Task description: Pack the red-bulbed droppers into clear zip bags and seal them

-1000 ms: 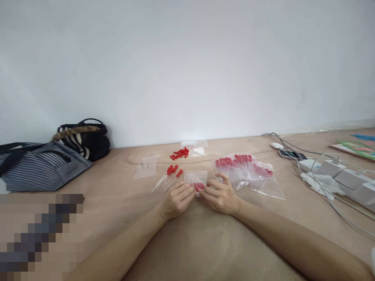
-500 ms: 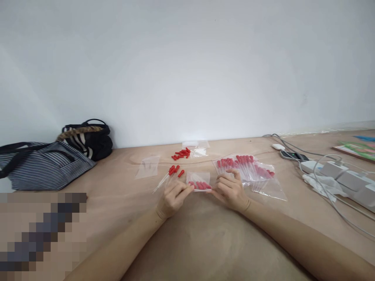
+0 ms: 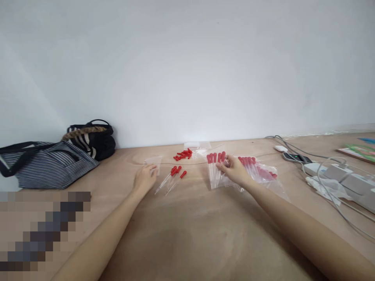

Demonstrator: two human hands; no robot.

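My right hand [image 3: 234,169] pinches a clear plastic bag [image 3: 213,180] of droppers near its top, with several red rubber bulbs [image 3: 215,157] showing. It is over similar filled bags [image 3: 254,171], which it partly covers. At the left, my left hand [image 3: 145,177] is on a flat clear bag [image 3: 155,160], its fingers bent over the lower part; blur hides whether they grip it. Between the hands lie several loose droppers [image 3: 174,171] with red bulbs and thin clear stems. Behind them is a small heap of red bulbs [image 3: 184,154].
Clear stems on a plastic bag [image 3: 202,150] lie near the wall. A striped bag [image 3: 55,164] and a black bag [image 3: 93,142] stand at the left. A power strip [image 3: 342,175], cables, crumpled white plastic [image 3: 324,188] and a dark device [image 3: 295,157] are at the right.
My hands have moved apart from the filled bag at centre. My right hand has carried it rightward onto the other filled bags; my left hand has moved left to the flat clear bag.
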